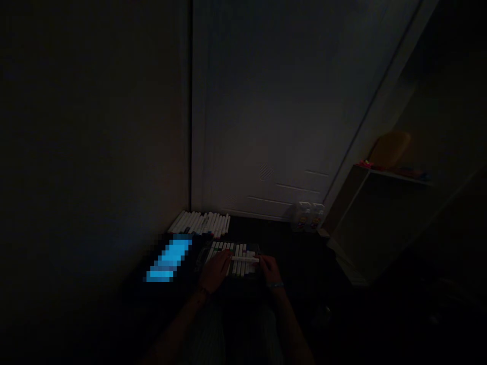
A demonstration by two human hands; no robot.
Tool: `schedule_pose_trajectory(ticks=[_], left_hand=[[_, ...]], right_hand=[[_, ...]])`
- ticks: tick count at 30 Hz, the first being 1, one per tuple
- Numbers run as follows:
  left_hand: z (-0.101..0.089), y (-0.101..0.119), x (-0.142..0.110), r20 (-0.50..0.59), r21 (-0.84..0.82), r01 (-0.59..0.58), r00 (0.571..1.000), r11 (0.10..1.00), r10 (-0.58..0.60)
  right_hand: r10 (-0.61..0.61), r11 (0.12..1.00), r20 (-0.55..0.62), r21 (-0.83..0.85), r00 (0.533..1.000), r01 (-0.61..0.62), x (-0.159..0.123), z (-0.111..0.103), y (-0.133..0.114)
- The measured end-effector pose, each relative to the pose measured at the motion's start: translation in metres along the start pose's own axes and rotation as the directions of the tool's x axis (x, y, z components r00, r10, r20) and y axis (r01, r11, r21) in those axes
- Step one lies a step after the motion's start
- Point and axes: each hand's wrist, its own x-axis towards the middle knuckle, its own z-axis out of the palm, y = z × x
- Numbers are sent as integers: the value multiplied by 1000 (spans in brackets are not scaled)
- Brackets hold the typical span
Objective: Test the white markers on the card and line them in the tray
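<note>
A white marker (245,259) lies sideways between my two hands, above a row of other white markers (239,268) with coloured bands. My left hand (216,268) has its fingers closed at the marker's left end. At its right end, the fingers of my right hand (269,267) pinch it. The row of markers seems to sit in a dark or clear case (205,256), whose edges are hard to make out in the dim light. Part of the row is hidden under my left hand.
More white markers (201,223) lie side by side at the back left of the dark table (308,258). A glowing, pixelated blue screen (169,261) is left of my hands. Two clear packages (310,217) stand at the back right by the wall. A shelf unit (365,218) stands beyond.
</note>
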Motion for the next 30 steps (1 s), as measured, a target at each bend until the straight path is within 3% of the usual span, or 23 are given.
schedule_pose_trajectory(ticks=[11, 30], left_hand=[[5, -6, -1, 20, 42, 15, 1000, 999, -16], [9, -11, -2, 19, 38, 12, 1000, 999, -12]], right_hand=[[-9, 999, 20, -51, 1000, 10, 2, 1, 6], [21, 1000, -10, 6, 1000, -21, 1, 2, 3]])
